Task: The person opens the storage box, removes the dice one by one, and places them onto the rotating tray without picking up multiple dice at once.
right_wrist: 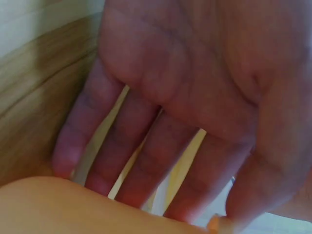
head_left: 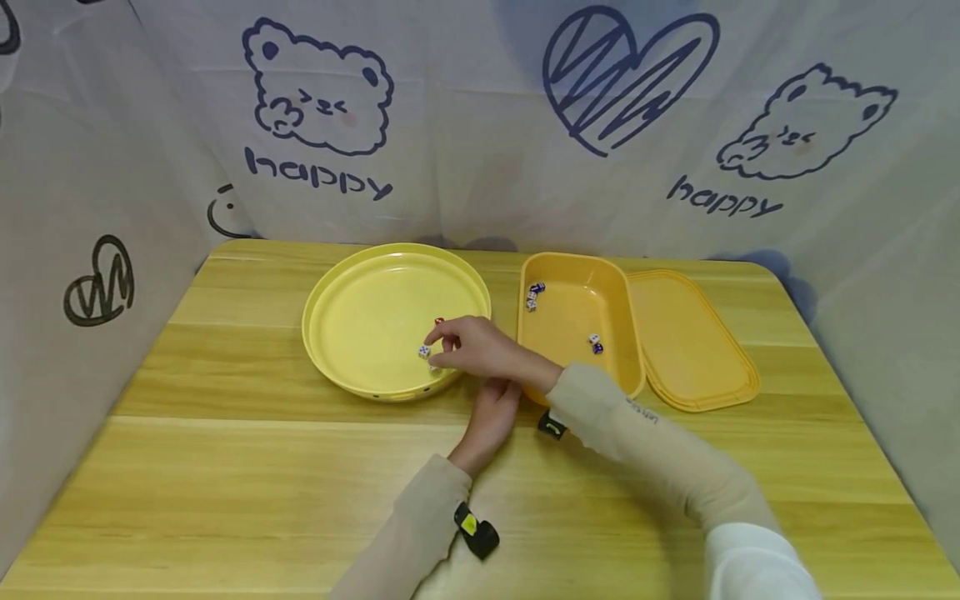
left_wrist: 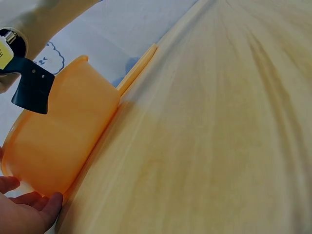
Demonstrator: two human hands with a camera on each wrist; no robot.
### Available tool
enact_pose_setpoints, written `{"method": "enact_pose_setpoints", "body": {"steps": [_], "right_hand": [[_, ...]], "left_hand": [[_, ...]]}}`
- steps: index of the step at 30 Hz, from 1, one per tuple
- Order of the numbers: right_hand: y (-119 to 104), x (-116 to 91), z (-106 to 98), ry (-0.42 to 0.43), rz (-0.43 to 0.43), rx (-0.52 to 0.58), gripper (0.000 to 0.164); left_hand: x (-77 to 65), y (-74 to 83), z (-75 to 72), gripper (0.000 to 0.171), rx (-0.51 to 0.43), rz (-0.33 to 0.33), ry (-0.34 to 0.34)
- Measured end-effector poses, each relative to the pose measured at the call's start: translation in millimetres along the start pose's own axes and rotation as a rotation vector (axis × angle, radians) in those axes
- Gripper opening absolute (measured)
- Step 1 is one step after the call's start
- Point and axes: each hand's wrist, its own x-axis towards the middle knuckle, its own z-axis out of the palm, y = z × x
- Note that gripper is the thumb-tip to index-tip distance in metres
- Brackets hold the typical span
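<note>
My right hand (head_left: 480, 346) reaches over the near right part of the round yellow tray (head_left: 360, 317). A white die (head_left: 424, 352) with dark pips is pinched between its thumb and a fingertip. A red die (head_left: 439, 321) lies just behind the fingers, and another white die (head_left: 432, 367) sits partly hidden by the thumb. Beneath the right wrist, my left hand (head_left: 495, 412) rests its extended fingertips against the wall of the orange tub (left_wrist: 73, 131). The right wrist view is filled by this left palm (right_wrist: 180, 83), with its fingers touching the tub.
In the tub lie white and blue dice (head_left: 532, 297) at the back left and a pair (head_left: 596, 343) nearer the right wall. An orange lid (head_left: 686, 337) lies flat, right of the tub. White cloth (head_left: 465, 125) with drawings stands around the wooden table (head_left: 262, 500).
</note>
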Motion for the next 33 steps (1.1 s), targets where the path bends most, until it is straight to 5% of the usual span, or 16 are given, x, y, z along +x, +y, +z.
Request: {"method": "enact_pose_setpoints", "body": {"steps": [15, 19, 24, 29, 33], "right_hand": [[0, -10, -6, 0.029, 0.025, 0.058, 0.030], [2, -16, -27, 0.102, 0.052, 0.098, 0.030], [9, -22, -71, 0.258, 0.131, 0.164, 0.031], [31, -25, -109, 0.385, 0.215, 0.256, 0.031], [55, -24, -120, 0.416, 0.231, 0.319, 0.031]], "left_hand": [[-1.8, -0.3, 1.0, 0.033, -0.022, 0.018, -0.041], [0.9, 0.4, 0.6, 0.038, 0.016, 0.053, -0.075], [0.6, 2.3, 0.5, 0.045, 0.017, -0.009, -0.091], [-0.6, 2.1, 1.0, 0.046, 0.001, -0.045, -0.099], [-1.5, -0.3, -0.4, 0.047, 0.024, -0.058, -0.092]]}}
